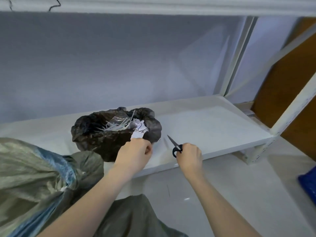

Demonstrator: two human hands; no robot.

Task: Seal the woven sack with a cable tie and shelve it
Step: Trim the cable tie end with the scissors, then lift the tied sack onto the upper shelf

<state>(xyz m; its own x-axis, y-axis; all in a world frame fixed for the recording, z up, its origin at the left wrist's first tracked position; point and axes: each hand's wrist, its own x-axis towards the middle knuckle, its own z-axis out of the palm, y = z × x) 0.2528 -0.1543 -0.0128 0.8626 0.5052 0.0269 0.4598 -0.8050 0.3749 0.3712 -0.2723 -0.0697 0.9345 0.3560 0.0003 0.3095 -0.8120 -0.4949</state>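
Your left hand (135,152) is pinched on a white paper slip (138,132) at the near rim of the black bag (102,134) of ties (116,127) on the shelf (213,127), while your right hand (189,156) grips closed scissors (176,146) just over the shelf's front edge. The sack (34,177) waits low at your left, below the shelf's front edge (whether its gathered neck is already tied, you cannot tell). This looks like the supply stage: next you need a free hand, so set the scissors down and draw one tie.
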